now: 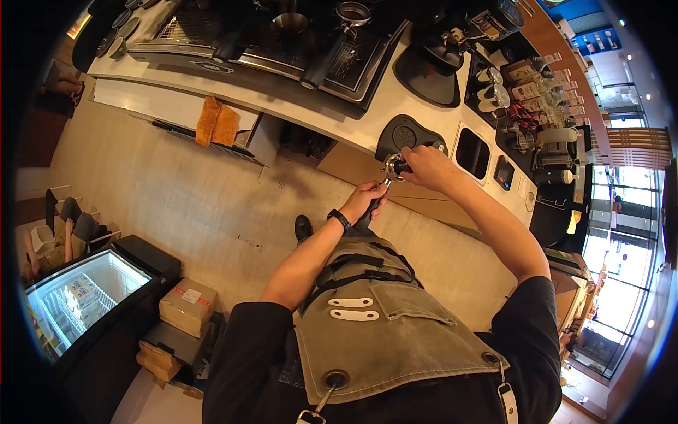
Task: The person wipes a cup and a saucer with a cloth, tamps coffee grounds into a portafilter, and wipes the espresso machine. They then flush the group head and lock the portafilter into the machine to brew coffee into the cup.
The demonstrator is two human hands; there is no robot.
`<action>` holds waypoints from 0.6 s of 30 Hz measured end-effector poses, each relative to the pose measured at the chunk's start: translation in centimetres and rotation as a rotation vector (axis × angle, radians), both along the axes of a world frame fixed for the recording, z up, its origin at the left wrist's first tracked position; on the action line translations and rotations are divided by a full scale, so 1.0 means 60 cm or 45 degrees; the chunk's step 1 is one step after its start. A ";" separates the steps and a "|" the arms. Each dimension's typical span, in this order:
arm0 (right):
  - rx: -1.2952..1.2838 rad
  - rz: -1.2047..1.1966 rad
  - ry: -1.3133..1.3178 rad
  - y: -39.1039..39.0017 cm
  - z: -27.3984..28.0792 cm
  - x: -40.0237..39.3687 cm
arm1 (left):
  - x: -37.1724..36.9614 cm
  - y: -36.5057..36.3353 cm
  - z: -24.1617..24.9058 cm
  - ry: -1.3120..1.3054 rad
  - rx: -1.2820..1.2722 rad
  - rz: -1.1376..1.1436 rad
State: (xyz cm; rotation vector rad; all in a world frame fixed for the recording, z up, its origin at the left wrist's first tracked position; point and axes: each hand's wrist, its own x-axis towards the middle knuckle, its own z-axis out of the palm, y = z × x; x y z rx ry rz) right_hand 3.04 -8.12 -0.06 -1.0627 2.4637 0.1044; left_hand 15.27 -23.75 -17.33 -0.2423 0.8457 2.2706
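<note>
My left hand [365,202], with a dark watch on its wrist, is closed round the black handle of a portafilter [385,184]. The portafilter's metal head is at the edge of the counter, by a black tamping mat [390,138]. My right hand [428,169] grips a dark tamper [401,167] at the portafilter's head. The fingers hide much of the tamper and the inside of the basket.
An espresso machine [258,62] stands on the counter [385,85], with another portafilter handle [319,69] jutting forward. A grinder [441,53], a dark-lined recess [472,152] and several bottles [526,92] are to the right. An orange cloth [216,121] hangs below the counter. A cardboard box [188,307] sits lower left.
</note>
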 end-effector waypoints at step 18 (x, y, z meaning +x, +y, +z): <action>0.127 0.064 -0.029 -0.016 0.001 -0.003 | 0.004 0.004 -0.005 0.102 -0.088 0.004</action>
